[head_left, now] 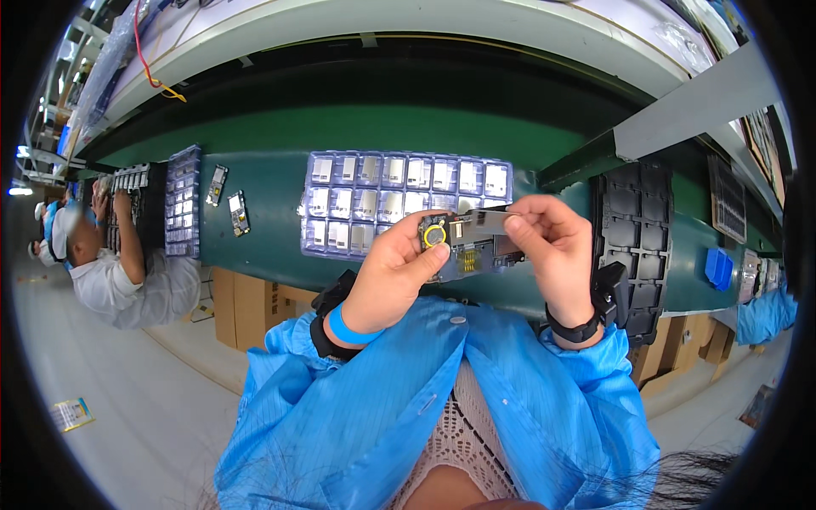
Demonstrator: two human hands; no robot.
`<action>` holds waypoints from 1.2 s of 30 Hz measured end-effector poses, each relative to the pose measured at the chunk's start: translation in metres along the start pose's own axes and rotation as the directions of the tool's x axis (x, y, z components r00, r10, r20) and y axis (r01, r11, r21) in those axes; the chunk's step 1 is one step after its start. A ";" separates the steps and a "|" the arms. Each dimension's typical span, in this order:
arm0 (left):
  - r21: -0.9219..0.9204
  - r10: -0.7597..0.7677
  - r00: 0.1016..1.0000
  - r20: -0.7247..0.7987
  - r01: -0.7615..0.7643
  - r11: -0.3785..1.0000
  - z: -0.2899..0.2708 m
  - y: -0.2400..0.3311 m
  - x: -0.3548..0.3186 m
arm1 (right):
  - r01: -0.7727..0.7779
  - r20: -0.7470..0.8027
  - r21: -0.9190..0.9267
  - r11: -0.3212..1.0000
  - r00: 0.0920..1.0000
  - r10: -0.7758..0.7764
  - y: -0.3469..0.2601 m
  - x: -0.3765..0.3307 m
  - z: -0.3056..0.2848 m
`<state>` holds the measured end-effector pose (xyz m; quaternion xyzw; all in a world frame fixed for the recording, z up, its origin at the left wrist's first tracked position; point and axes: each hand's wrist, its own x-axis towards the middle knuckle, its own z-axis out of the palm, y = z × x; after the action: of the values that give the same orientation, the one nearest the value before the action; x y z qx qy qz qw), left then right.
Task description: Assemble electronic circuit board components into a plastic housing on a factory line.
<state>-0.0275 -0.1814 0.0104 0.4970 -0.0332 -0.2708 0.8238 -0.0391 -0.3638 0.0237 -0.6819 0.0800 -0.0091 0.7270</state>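
My left hand (393, 274) grips a green circuit board (467, 260) by its left end. A round part with a yellow ring (435, 235) sits on that end, next to my thumb. Between the thumb and fingers of my right hand (557, 248) is a thin grey metal plate (489, 223), held over the upper part of the board. Whether the plate touches the board I cannot tell. Just beyond my hands lies a clear plastic tray (304, 206), its pockets filled with flat silvery pieces; my hands hide its near right corner.
Two small circuit boards (239, 213) lie on the green bench (276, 183) to the left, near another clear tray (183, 204). A black tray (633, 229) and a blue bin (719, 269) stand right. A metal post (671, 119) slants overhead. A co-worker (127, 272) sits far left.
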 end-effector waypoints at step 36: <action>0.113 0.018 0.993 -0.114 -0.005 0.994 0.004 -0.005 0.013 | -0.288 -0.084 0.328 0.900 0.940 0.331 0.092 0.015 -0.046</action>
<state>-0.0204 -0.1926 0.0051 0.5572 -0.0038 -0.2345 0.7966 -0.0387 -0.4045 -0.0718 -0.5354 0.2347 0.0474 0.8100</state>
